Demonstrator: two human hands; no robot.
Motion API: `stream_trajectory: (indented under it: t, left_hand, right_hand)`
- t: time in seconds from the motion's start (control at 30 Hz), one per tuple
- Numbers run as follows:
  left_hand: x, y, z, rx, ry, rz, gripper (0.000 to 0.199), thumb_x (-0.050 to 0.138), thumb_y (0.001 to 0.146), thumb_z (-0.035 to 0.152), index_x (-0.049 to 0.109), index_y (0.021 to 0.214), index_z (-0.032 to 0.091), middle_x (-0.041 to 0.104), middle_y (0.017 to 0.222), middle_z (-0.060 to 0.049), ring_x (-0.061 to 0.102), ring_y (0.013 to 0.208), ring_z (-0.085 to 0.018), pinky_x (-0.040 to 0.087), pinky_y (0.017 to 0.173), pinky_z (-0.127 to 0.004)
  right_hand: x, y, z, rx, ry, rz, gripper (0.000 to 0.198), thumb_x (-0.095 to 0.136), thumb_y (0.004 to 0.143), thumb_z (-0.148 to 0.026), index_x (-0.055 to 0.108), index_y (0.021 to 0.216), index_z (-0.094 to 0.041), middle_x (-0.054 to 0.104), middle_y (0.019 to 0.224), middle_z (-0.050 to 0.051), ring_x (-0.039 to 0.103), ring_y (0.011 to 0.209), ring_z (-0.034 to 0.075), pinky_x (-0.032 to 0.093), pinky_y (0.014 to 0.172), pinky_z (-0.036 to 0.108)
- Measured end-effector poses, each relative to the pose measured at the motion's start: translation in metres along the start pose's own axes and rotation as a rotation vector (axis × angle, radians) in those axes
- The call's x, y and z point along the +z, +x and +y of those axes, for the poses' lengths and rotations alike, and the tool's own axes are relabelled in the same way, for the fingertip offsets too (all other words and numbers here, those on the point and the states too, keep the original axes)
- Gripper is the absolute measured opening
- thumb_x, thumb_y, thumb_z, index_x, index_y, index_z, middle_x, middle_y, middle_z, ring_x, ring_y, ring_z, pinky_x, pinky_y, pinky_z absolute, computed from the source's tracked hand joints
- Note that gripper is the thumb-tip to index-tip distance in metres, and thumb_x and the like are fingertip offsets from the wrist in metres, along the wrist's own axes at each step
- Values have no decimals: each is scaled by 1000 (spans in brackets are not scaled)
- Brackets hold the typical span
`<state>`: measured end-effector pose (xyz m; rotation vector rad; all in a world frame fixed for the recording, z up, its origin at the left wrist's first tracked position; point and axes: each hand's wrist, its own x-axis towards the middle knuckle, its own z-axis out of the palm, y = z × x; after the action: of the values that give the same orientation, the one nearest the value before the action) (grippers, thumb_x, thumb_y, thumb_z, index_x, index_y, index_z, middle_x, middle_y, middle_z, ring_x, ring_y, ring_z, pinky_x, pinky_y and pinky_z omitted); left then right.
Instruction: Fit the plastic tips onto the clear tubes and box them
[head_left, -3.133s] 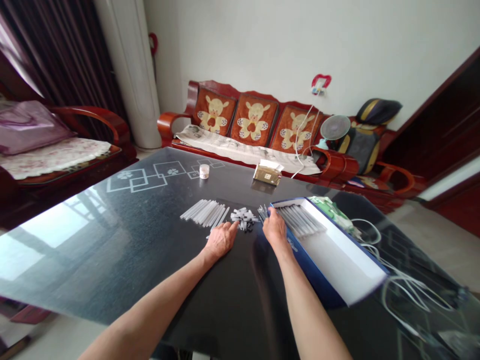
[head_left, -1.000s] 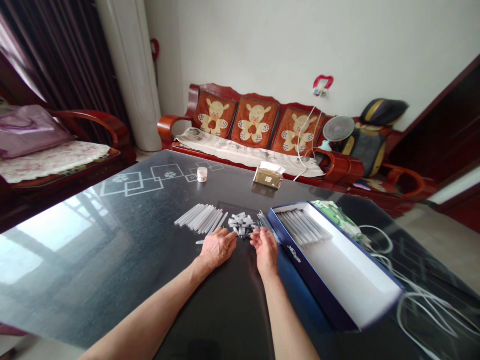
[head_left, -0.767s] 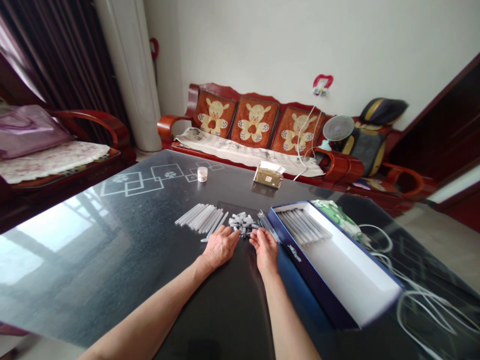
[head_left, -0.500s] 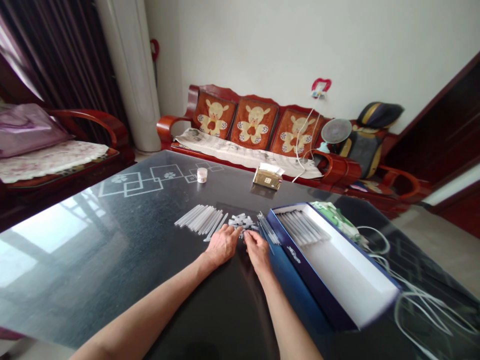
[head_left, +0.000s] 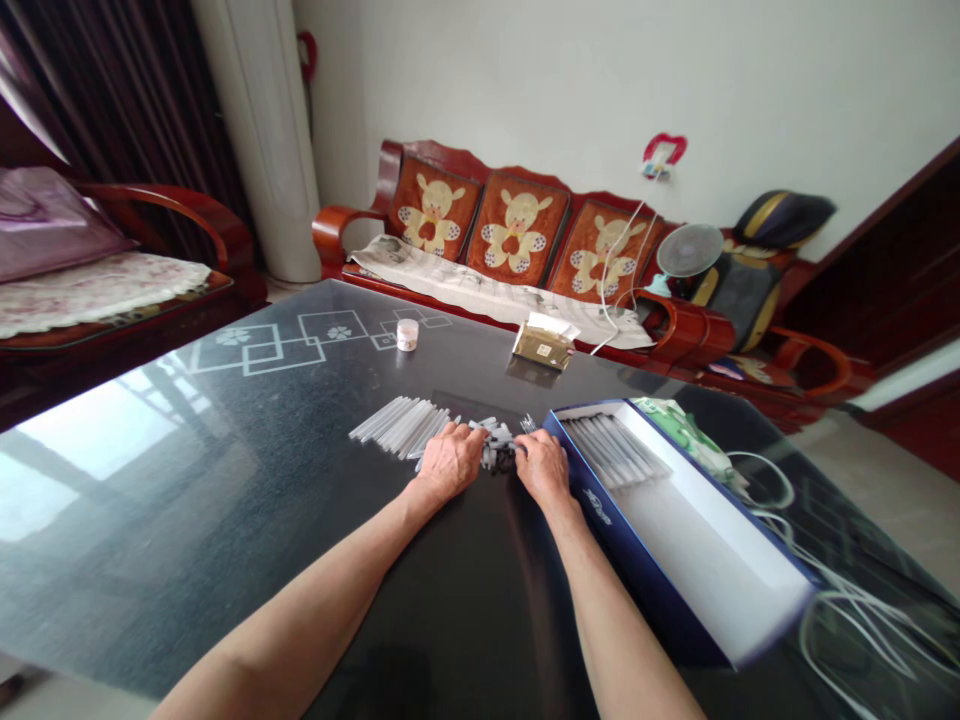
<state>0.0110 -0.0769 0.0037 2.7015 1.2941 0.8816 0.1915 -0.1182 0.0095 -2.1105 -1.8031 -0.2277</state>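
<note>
My left hand (head_left: 452,460) lies low over the table beside a heap of small white and grey plastic pieces (head_left: 495,440). Its fingers are stretched toward the heap, and nothing shows in them. On the heap's other side is my right hand (head_left: 544,464), fingers bent and closed, next to thin pen refills (head_left: 529,424). Whatever its fingertips hold is hidden. To the left of my left hand, a row of clear pen barrels (head_left: 401,424) lies slanted on the table, partly covered by that hand.
A long blue box (head_left: 660,590) with a white inside stands at the right, with several clear pens (head_left: 611,450) at its far end. Behind it lie green-white packaging (head_left: 686,435) and white cables (head_left: 862,610). A small round tub (head_left: 407,335) and tissue pack (head_left: 543,345) stand farther back.
My right hand has moved right, away from my left hand and over the refills. More of the heap shows between the hands. The view has shifted slightly.
</note>
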Motion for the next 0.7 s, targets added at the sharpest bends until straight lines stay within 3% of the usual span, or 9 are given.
stream_trajectory:
  t: [0.2, 0.3, 0.37, 0.47, 0.6, 0.7]
  left_hand:
    - [-2, 1, 1, 13, -1, 12, 31, 39, 97, 37, 66, 92, 24, 60, 77, -6, 55, 81, -20, 41, 62, -24]
    - [-1, 1, -2, 4, 4, 21, 33, 38, 97, 40, 67, 92, 23, 61, 76, -6, 55, 81, -19, 40, 61, -24]
    - [0, 1, -3, 5, 7, 20, 34, 37, 97, 40, 67, 94, 23, 61, 77, -6, 55, 81, -19, 40, 61, -24]
    - [0, 1, -5, 10, -11, 23, 33, 38, 97, 39, 66, 102, 24, 62, 79, -6, 55, 82, -20, 41, 63, -25]
    - [0, 2, -4, 2, -47, 29, 31, 40, 97, 35, 61, 116, 23, 64, 85, -7, 56, 84, -20, 45, 67, -27]
    - [1, 2, -3, 6, -56, 40, 32, 39, 96, 34, 59, 116, 19, 65, 89, -8, 56, 85, -20, 47, 74, -29]
  right_hand:
    - [7, 5, 3, 34, 4, -15, 13, 61, 79, -19, 71, 86, -23, 64, 96, 9, 57, 88, 23, 40, 76, 34]
    - [6, 8, 6, 46, 108, 40, 9, 61, 78, -20, 69, 81, -21, 64, 92, 9, 58, 87, 23, 42, 78, 34]
    - [6, 8, 5, 64, 283, 120, 9, 59, 79, -22, 67, 83, -20, 65, 90, 9, 59, 84, 22, 44, 80, 34]
    - [7, 4, -4, 173, 724, 197, 16, 59, 79, -29, 65, 90, -19, 66, 86, 6, 60, 77, 19, 47, 78, 34]
    - [14, -6, -24, 372, 1327, 128, 36, 68, 72, -38, 64, 104, -22, 68, 90, 3, 63, 77, 18, 51, 68, 30]
    - [19, -13, -33, 430, 1556, 98, 45, 72, 69, -38, 62, 111, -23, 67, 91, 1, 63, 78, 16, 52, 68, 28]
